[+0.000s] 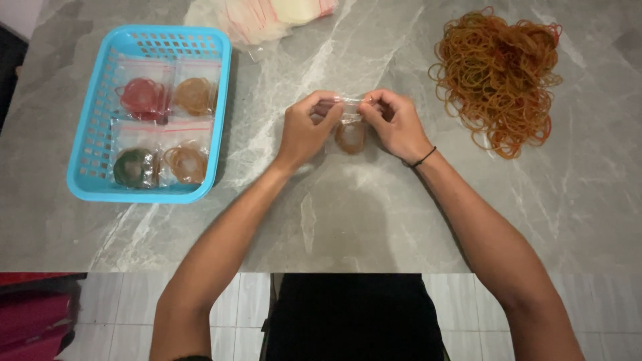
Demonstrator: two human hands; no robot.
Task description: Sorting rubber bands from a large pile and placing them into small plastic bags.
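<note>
Both forearms reach in over grey marble table [374, 214] | left hand [304, 130] and right hand [396, 124] pinch top edge of small clear bag [350, 130] — edge runs left-right between them, equally near | rubber bands [350, 137] hang inside, below fingers | blue basket [87, 160] left — loose band pile [498, 73] right

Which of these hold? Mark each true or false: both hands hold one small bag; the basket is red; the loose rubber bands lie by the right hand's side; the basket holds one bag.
1. The left hand and right hand pinch one small clear bag of bands. True.
2. The basket is red. False: it is light blue.
3. The loose pile of rubber bands lies on the right hand's side. True.
4. The basket holds one bag. False: four filled bags lie in it.
</note>
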